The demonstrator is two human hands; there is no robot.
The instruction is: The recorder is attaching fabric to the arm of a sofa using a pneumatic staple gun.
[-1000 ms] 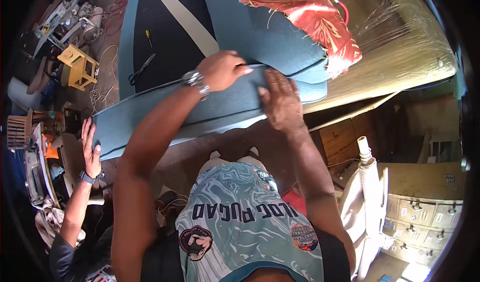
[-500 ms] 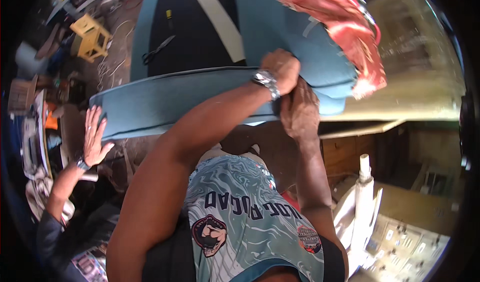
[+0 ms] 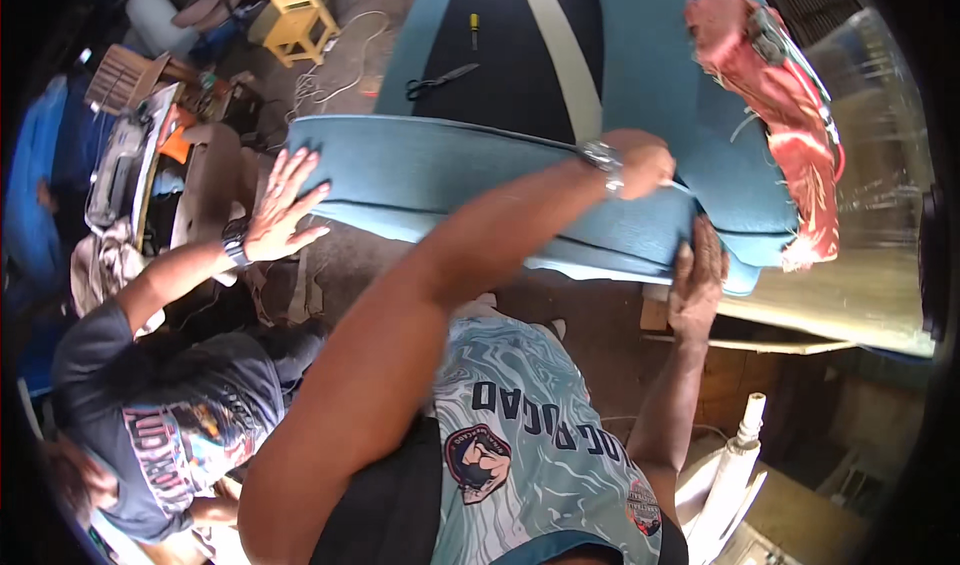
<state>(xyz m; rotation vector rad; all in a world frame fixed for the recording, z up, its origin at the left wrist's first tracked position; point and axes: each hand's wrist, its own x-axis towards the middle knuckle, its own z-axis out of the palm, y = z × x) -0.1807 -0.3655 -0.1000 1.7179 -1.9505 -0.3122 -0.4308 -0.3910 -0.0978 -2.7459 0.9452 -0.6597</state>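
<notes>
A long teal upholstered panel (image 3: 400,170) with dark piping crosses in front of me, joined at its right end to a larger teal upholstered piece (image 3: 655,65). My left hand (image 3: 645,160), with a metal watch on its wrist, is closed at the panel's upper edge near that corner. A small pale bit shows by its fingers, too little to name. Below it, my right hand (image 3: 698,285) lies against the panel's front face, fingers stretched upward. At the panel's left end, a co-worker's hand (image 3: 285,210) rests flat with spread fingers.
Scissors (image 3: 440,83) and a yellow-handled screwdriver (image 3: 474,30) lie on the dark inner surface, beside a pale strip (image 3: 560,55). Red frayed fabric (image 3: 790,135) drapes the right side. A yellow wooden stool (image 3: 297,20) stands far left. Pale rolls (image 3: 735,455) stand lower right.
My hands, close together at the corner before, are now apart, the left above the right. The view has turned, so the scene sits further right and more of the co-worker shows.
</notes>
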